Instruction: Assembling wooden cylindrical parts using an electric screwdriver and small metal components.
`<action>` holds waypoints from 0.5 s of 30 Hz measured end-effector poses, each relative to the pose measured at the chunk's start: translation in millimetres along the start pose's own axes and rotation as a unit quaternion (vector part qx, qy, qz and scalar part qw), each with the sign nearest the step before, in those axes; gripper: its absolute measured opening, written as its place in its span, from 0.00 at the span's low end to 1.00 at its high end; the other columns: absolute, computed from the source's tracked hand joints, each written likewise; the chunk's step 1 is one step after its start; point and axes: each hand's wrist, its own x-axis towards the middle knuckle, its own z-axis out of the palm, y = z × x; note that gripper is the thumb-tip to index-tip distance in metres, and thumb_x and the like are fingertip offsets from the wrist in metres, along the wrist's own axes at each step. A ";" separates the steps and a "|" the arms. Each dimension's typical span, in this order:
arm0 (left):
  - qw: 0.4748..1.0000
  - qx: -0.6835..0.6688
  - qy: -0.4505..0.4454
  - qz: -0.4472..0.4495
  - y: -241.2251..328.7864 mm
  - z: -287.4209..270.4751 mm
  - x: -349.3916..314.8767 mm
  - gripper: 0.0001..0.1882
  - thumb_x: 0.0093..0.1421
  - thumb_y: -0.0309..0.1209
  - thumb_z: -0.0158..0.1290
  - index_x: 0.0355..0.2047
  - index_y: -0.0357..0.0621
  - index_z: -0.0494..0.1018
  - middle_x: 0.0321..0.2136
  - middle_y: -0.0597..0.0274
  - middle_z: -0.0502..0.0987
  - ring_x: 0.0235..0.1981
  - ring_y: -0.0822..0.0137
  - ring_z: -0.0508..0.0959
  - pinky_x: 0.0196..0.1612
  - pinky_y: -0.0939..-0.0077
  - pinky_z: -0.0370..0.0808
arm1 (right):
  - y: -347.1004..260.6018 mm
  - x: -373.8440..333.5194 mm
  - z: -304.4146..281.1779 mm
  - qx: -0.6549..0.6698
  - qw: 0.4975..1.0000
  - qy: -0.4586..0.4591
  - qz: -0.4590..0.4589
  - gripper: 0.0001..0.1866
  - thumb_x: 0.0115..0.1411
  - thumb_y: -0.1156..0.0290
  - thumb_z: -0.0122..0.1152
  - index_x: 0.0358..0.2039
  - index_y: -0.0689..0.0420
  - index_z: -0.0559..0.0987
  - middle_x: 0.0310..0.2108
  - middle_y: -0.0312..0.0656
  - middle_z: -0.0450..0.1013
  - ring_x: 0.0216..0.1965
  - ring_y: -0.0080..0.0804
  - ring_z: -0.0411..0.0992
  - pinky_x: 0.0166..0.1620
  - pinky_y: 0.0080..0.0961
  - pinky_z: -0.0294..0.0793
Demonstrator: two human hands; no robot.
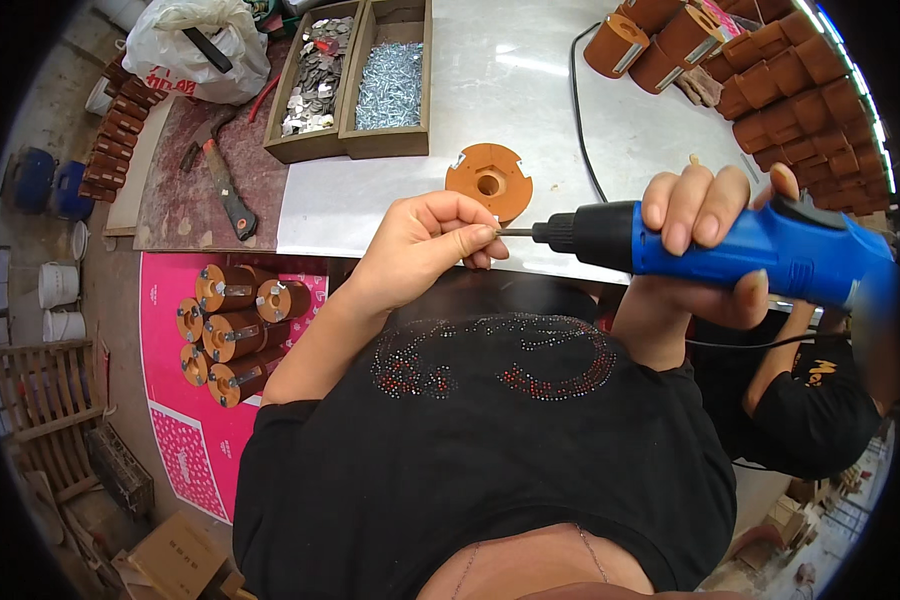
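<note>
My right hand [705, 235] is wrapped round a blue and black electric screwdriver [740, 250], held level with its bit pointing left. At the bit's tip, the thumb and forefinger of my left hand [435, 240] are pinched together. Whatever they pinch, perhaps something tiny, is hidden by the fingers. Just beyond that hand, a round orange-brown block [491, 180] with a hole in its middle and notches at its rim rests near the table's front edge.
Two wooden trays stand at the back: one with flat metal pieces [320, 75], one with silvery screws [390, 85]. A hammer [228, 190] lies at left. Stacked brown cylinders [790, 80] fill the back right; more cylinders [235, 335] lie on a pink sheet. A black cable [576, 100] crosses the table [510, 60]. Another person's arm [778, 345] is at right.
</note>
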 end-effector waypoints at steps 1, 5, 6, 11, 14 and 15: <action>1.000 0.000 0.002 0.000 -0.5 0.0 0.2 0.05 0.56 0.24 0.47 0.30 0.35 0.70 0.24 0.59 0.76 0.24 0.78 0.73 0.30 0.86 0.71 | -1.3 2.0 2.1 0.003 1.000 -0.023 0.008 0.37 0.50 0.62 0.53 0.57 0.55 0.46 0.28 0.45 0.66 0.24 0.35 0.67 0.33 0.35 0.70; 0.999 -0.019 -0.026 -0.038 -1.8 -0.2 2.1 0.04 0.56 0.24 0.47 0.30 0.36 0.69 0.23 0.59 0.74 0.23 0.74 0.73 0.29 0.84 0.71 | -9.3 7.5 2.5 -0.012 0.995 -0.094 0.030 0.37 0.52 0.66 0.55 0.57 0.53 0.46 0.29 0.46 0.67 0.25 0.36 0.68 0.31 0.34 0.70; 0.997 -0.031 -0.044 -0.052 -1.6 -0.1 2.8 0.04 0.56 0.25 0.47 0.29 0.36 0.69 0.23 0.59 0.74 0.23 0.74 0.73 0.29 0.84 0.71 | -11.5 11.3 -0.1 -0.015 0.988 -0.147 0.033 0.37 0.52 0.66 0.55 0.57 0.52 0.46 0.29 0.46 0.67 0.25 0.37 0.69 0.31 0.34 0.71; 0.995 -0.061 -0.053 -0.065 -5.3 0.4 6.7 0.04 0.56 0.26 0.47 0.29 0.37 0.69 0.22 0.60 0.75 0.23 0.76 0.73 0.28 0.85 0.71 | -12.6 11.4 -2.4 -0.017 0.984 -0.172 0.032 0.36 0.51 0.67 0.55 0.57 0.52 0.48 0.28 0.45 0.67 0.25 0.36 0.69 0.31 0.33 0.71; 0.995 -0.048 -0.055 -0.069 -3.8 0.4 7.4 0.04 0.56 0.26 0.48 0.28 0.38 0.70 0.22 0.61 0.75 0.23 0.77 0.73 0.29 0.86 0.71 | -8.5 3.1 1.3 -0.011 0.997 -0.072 0.032 0.36 0.51 0.65 0.55 0.56 0.54 0.49 0.28 0.44 0.67 0.25 0.34 0.68 0.32 0.32 0.70; 0.995 -0.029 -0.066 -0.074 -1.6 1.2 8.0 0.05 0.56 0.27 0.48 0.28 0.38 0.69 0.22 0.62 0.75 0.23 0.78 0.73 0.29 0.86 0.71 | -8.8 2.4 0.9 -0.010 0.997 -0.072 0.031 0.36 0.51 0.65 0.55 0.56 0.54 0.49 0.28 0.44 0.67 0.25 0.34 0.68 0.32 0.32 0.70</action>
